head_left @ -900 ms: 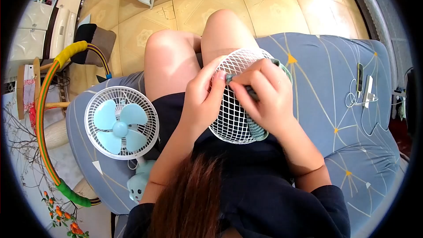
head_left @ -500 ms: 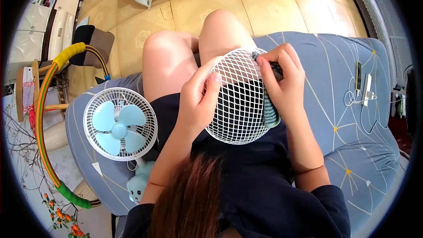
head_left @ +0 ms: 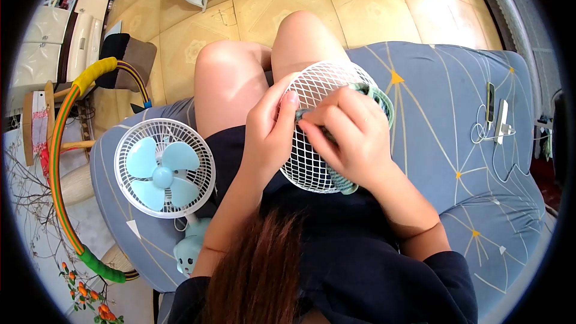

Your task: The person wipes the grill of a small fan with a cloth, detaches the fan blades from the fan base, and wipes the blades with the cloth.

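While left hand (head_left: 271, 129) clasps left edge of round white mesh (head_left: 311, 167) at frame centre, seemingly keeping it steady, right hand (head_left: 353, 135) pinches green ribbed textile (head_left: 344, 184) over it, narrow grip probably for control.

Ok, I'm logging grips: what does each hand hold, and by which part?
The left hand holds the white mesh cover by its left edge; the right hand pinches a bunched bit of the grey-green cloth.

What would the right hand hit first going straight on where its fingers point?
Most likely the left hand: its thumb lies just past where the right hand pinches the green cloth, though depth over the white mesh guard is unclear.
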A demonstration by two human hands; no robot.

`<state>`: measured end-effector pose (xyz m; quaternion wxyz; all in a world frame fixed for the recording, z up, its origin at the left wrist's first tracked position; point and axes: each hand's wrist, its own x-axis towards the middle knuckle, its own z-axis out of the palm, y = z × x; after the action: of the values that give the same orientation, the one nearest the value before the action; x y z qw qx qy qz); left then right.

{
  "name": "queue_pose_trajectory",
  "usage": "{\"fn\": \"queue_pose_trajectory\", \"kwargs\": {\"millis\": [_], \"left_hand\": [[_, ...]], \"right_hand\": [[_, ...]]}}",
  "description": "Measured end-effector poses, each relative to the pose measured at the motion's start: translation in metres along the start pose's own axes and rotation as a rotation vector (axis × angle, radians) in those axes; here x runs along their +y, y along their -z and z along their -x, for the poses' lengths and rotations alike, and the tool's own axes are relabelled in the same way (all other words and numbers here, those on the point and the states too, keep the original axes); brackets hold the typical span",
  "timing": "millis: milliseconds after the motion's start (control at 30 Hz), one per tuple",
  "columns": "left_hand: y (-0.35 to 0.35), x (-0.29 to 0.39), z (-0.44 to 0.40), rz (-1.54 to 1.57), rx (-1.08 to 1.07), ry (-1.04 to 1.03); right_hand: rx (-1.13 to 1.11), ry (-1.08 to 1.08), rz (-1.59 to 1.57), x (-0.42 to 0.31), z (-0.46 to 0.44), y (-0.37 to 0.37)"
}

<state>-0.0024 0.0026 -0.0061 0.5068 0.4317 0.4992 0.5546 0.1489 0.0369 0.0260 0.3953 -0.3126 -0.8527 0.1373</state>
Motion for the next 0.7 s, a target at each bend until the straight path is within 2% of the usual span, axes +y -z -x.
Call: {"fn": "queue_pose_trajectory", "kwargs": {"millis": [133, 200, 333, 467, 567, 633, 700], "left_hand": [[-0.003, -0.003, 0.000, 0.070, -0.023, 0.004], [-0.002, -0.002, 0.001, 0.031, -0.021, 0.000], [0.001, 0.003, 0.005, 0.041, -0.014, 0.086], [0.001, 0.005, 0.005, 0.030, 0.000, 0.067], [-0.001, 0.002, 0.004, 0.041, 0.012, -0.005], [0.001, 0.002, 0.004, 0.038, 0.015, 0.076], [0.001, 0.001, 0.004, 0.004, 0.019, 0.063]], "right_hand": [[0.027, -0.137, 0.018, 0.015, -0.001, 0.004], [0.031, -0.298, -0.019, 0.021, -0.004, 0.009], [0.082, -0.406, 0.000, 0.044, 0.000, 0.013], [0.097, -0.400, 0.020, 0.033, -0.001, 0.014], [0.101, -0.234, 0.056, 0.027, -0.001, 0.009], [0.069, -0.158, 0.061, 0.017, 0.000, 0.003], [0.033, -0.079, 0.024, 0.003, 0.000, -0.002]]}}
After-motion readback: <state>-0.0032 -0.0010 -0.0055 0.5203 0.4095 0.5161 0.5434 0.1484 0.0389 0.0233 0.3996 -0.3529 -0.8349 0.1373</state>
